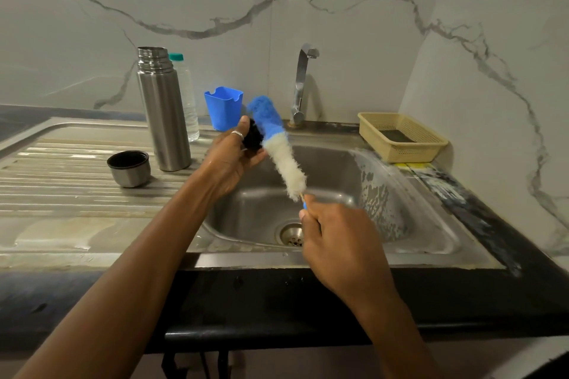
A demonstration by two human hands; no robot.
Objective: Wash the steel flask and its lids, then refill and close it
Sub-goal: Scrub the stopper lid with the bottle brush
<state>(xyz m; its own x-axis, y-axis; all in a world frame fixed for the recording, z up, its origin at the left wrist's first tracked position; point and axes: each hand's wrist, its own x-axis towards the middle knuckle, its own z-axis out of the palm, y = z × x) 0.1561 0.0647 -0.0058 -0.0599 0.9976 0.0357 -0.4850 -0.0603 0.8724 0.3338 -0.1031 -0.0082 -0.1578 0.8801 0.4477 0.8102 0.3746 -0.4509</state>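
Observation:
The steel flask [164,111] stands upright and uncapped on the draining board. Its steel cup lid [129,168] sits mouth up to the flask's left. Over the sink's left rim, my left hand [229,157] grips a small black inner lid [253,135]. My right hand [334,240] holds the handle of a bottle brush [277,138] with white and blue bristles. The blue end of the brush lies against the black lid.
The steel sink [431,224] has a drain [292,234] at its bottom; the tap [303,83] stands behind it. A blue plastic cup [223,108] and a clear water bottle [187,95] stand near the flask. A beige basket [403,137] sits at the back right.

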